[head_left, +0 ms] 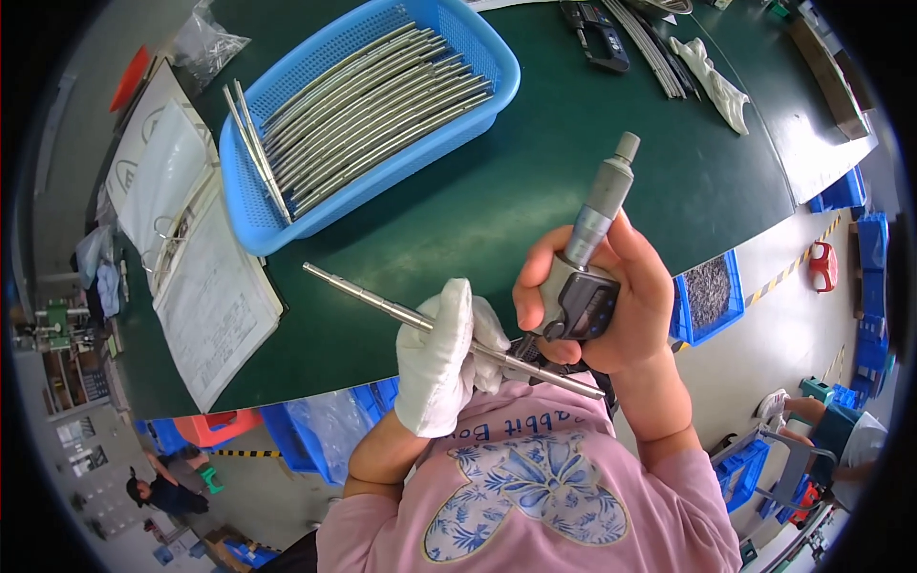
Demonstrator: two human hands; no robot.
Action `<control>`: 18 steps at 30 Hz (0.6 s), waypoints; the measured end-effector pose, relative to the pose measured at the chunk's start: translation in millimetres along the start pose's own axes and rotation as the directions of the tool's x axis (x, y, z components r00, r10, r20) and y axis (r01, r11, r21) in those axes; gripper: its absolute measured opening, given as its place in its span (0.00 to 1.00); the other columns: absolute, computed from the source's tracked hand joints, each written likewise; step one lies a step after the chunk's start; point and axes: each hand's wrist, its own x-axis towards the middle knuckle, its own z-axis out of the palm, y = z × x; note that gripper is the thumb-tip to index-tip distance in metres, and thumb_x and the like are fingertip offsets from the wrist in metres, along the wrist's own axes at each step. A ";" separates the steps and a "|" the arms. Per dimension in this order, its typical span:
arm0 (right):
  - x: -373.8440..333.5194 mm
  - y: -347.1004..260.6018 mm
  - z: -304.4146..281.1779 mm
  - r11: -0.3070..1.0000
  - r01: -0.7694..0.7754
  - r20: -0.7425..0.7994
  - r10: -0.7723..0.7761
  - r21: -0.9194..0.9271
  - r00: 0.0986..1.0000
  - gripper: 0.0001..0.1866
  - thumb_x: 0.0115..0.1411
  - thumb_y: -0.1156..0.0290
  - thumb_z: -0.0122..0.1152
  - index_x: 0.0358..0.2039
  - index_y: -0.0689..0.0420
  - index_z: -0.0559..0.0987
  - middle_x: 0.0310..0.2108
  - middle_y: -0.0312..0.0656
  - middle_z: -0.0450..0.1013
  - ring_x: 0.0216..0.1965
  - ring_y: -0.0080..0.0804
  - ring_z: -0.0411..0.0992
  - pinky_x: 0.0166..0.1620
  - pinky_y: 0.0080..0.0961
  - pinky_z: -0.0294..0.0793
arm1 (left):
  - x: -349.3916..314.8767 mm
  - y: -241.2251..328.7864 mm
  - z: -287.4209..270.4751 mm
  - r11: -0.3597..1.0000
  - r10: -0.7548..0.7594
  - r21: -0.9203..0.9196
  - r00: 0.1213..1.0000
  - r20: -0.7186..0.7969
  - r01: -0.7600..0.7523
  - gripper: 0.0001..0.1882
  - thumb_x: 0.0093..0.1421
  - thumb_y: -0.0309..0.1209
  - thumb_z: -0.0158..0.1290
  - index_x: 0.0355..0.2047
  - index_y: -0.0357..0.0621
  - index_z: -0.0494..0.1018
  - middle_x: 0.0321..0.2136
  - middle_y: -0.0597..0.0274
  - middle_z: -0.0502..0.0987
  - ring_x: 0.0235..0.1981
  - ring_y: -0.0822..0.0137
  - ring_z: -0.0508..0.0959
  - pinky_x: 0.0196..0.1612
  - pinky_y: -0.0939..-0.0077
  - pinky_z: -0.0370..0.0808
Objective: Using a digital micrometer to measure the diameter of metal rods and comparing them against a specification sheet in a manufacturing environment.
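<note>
Grasping rod [373,299] in left hand [439,358], slanted far-left to near-right. Gripping micrometer [577,298] in right hand [632,301], beside rod's right half.

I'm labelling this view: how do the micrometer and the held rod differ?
The micrometer is chunky, with a dark display housing; the rod is long and slim. The bare right hand holds the micrometer; the white-gloved left hand holds the rod. The micrometer's thimble points toward the upper right; the rod slants down to the right. Both show silvery metal.
</note>
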 end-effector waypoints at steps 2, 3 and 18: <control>1.0 0.8 2.3 1.000 -0.007 -0.023 0.007 0.019 1.000 0.35 0.57 0.45 0.25 0.31 0.69 0.68 0.21 0.57 0.67 0.10 0.31 0.61 0.12 0.17 0.62 | 0.3 0.6 0.8 0.998 -0.054 0.008 0.998 -0.042 0.054 0.24 0.59 0.44 0.38 0.14 0.39 0.66 0.07 0.64 0.63 0.06 0.75 0.63 0.10 0.85 0.61; 1.5 1.4 3.7 1.000 0.002 -0.049 -0.001 0.024 0.999 0.35 0.57 0.45 0.25 0.31 0.69 0.68 0.21 0.57 0.67 0.10 0.30 0.61 0.12 0.17 0.62 | 1.1 -0.2 -0.3 0.998 -0.057 0.010 0.998 -0.040 0.057 0.24 0.59 0.44 0.38 0.14 0.39 0.66 0.07 0.64 0.63 0.06 0.75 0.63 0.10 0.85 0.61; -2.2 1.7 -1.4 0.986 0.044 -0.057 -0.053 -0.162 0.997 0.34 0.55 0.44 0.31 0.31 0.68 0.70 0.22 0.55 0.69 0.11 0.28 0.63 0.12 0.15 0.62 | 2.6 -10.5 -2.0 0.999 -0.045 -0.007 0.998 -0.039 0.045 0.23 0.59 0.44 0.39 0.14 0.39 0.65 0.09 0.64 0.63 0.06 0.75 0.62 0.09 0.85 0.60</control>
